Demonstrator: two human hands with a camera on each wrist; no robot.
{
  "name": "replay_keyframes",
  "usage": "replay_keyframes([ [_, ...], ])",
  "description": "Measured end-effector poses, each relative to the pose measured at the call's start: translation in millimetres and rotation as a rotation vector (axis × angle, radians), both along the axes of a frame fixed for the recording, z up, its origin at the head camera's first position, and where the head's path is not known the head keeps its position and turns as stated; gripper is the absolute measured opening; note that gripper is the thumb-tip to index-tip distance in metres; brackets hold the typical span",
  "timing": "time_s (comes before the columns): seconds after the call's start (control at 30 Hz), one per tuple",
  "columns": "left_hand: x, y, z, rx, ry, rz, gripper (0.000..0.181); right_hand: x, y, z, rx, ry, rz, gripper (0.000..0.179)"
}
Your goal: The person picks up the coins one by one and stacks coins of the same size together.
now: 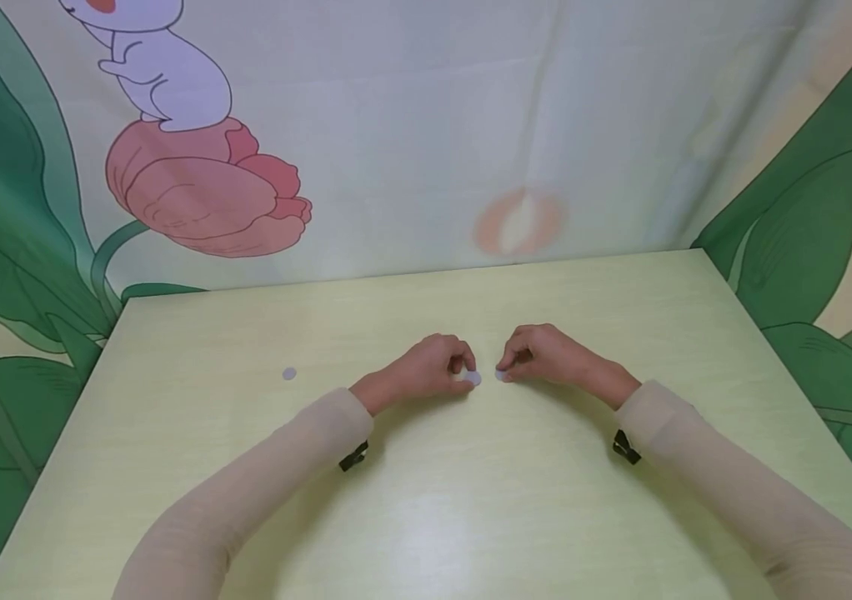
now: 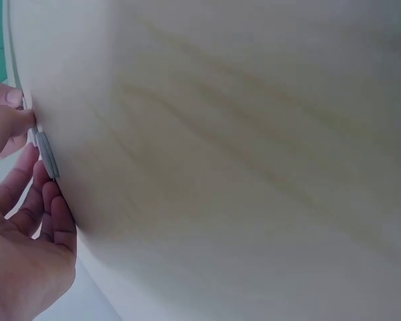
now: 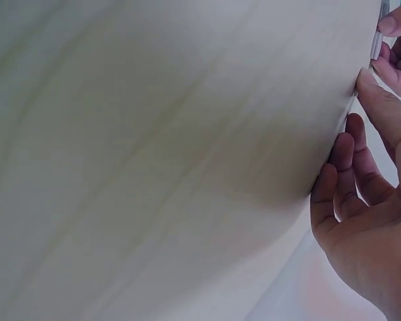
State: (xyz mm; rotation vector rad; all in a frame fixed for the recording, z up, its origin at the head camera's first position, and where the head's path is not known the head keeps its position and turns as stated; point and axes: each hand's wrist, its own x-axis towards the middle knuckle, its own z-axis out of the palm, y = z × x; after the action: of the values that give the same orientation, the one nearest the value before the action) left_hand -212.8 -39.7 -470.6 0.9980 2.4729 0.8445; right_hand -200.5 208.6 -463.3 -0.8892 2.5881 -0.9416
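Observation:
Near the middle of the table, my left hand (image 1: 433,367) pinches a small round pale disc (image 1: 473,378) between thumb and fingers. The left wrist view shows this disc (image 2: 48,155) edge-on as a flat grey piece. Just to its right, my right hand (image 1: 546,354) pinches another pale disc (image 1: 500,375), mostly covered by the fingertips; a narrow gap separates the two. In the right wrist view, the fingers of my right hand (image 3: 367,214) are bent close to the tabletop. A third pale disc (image 1: 289,374) lies flat on the table, left of my left hand.
The light wood-grain table (image 1: 426,508) stretches out around both hands. A curtain (image 1: 411,167) printed with a white animal, a pink flower and green leaves hangs behind its far edge. Small black clips (image 1: 354,457) show under both sleeve cuffs.

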Motion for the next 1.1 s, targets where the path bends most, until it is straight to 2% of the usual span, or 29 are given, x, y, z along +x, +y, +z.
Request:
replay_keyframes([
  [0.13, 1.9, 0.7, 0.6, -0.037, 0.019, -0.002, 0.024, 0.4, -1.8, 1.7, 0.009, 0.015, 0.009, 0.007],
  [0.2, 3.4, 0.6, 1.4, -0.043, 0.007, 0.005, 0.027, 0.1, -1.7, 0.4, 0.015, 0.027, 0.012, 0.008],
  [0.37, 10.5, -2.6, 7.7, 0.004, -0.022, 0.025, 0.038, 2.1, 0.5, 1.3, -0.001, 0.025, -0.018, 0.01],
  [0.5, 18.9, -12.5, 16.7, 0.037, -0.015, 0.085, 0.046, 3.2, 2.7, 2.0, -0.029, -0.006, -0.031, 0.012],
  [0.67, 23.2, -38.1, 30.0, 0.072, -0.01, 0.181, 0.044, 1.0, 5.9, -0.9, -0.025, -0.022, -0.01, 0.017],
  [0.87, 26.3, -74.9, 32.5, 0.146, 0.006, 0.29, 0.038, 0.9, 6.8, -1.2, -0.024, -0.018, -0.004, 0.018],
  [1.1, 34.1, -112.3, 34.1, 0.208, 0.027, 0.378, 0.033, 2.6, 3.6, 1.9, 0.028, -0.008, -0.034, 0.014],
])
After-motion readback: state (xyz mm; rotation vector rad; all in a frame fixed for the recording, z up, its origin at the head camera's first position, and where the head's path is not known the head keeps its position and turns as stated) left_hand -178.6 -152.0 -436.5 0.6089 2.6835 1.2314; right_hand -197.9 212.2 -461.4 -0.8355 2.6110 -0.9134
